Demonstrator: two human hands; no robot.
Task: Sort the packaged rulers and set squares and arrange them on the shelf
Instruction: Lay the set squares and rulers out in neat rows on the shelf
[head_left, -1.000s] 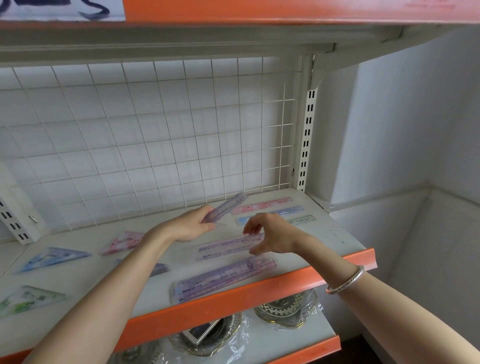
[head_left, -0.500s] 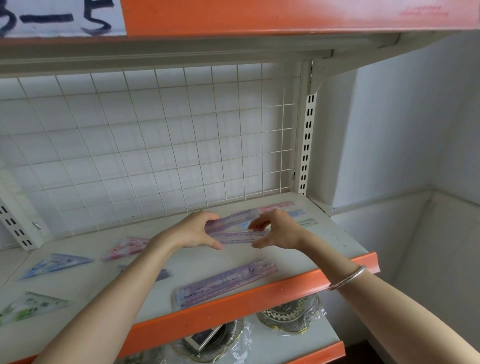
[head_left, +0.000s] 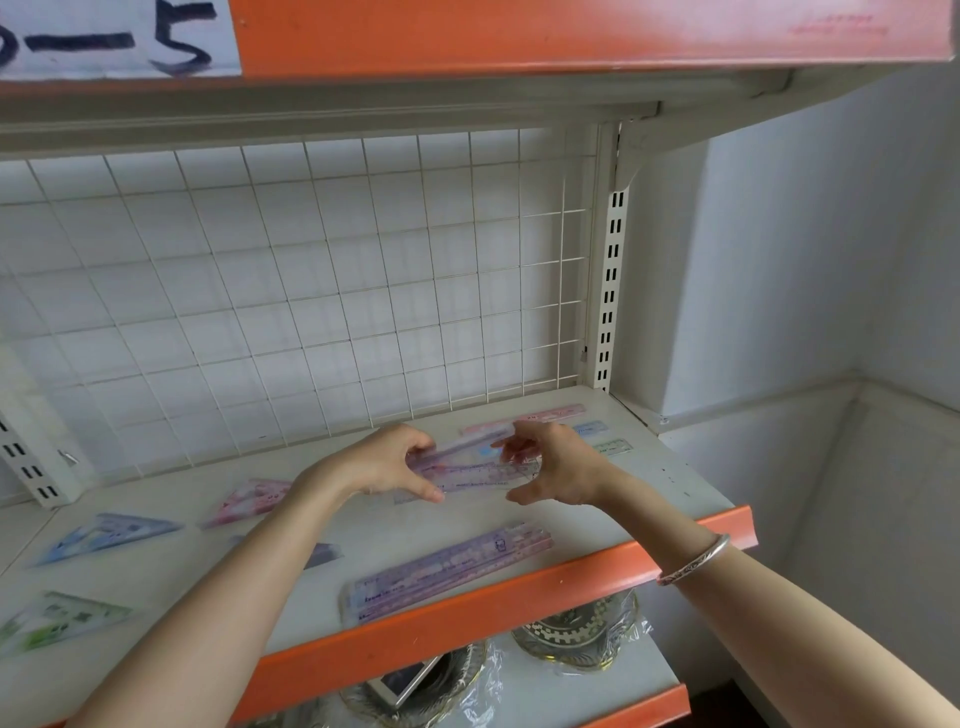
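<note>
**Both grips on a purple ruler bundle, mid-shelf**

Left grip is curled round the left end of the packaged purple rulers, fingers over the top and thumb underneath. Right grip pinches the right end the same way. The bundle runs lengthwise between the two grips, low over the shelf; cannot tell whether it touches the board. It looks like two packs, one tilted up toward the far right, but blur prevents a sure count.

- **Near side:** a stack of purple rulers lies flat and slightly angled, just behind the orange shelf lip.
- **Far right:** a pink ruler, a blue ruler and a green ruler lie one in front of another, partly hidden by the right grip.
- **Left:** a pink set square lies just beside the left wrist.
- **Under the left forearm:** a purple set square is partly covered.
- **Further left:** a blue set square.
- **Nearest, at the left edge:** a green set square.

Silver bangle on the right wrist. A white wire grid backs the shelf. On the lower shelf are round patterned trays in clear wrap.
</note>
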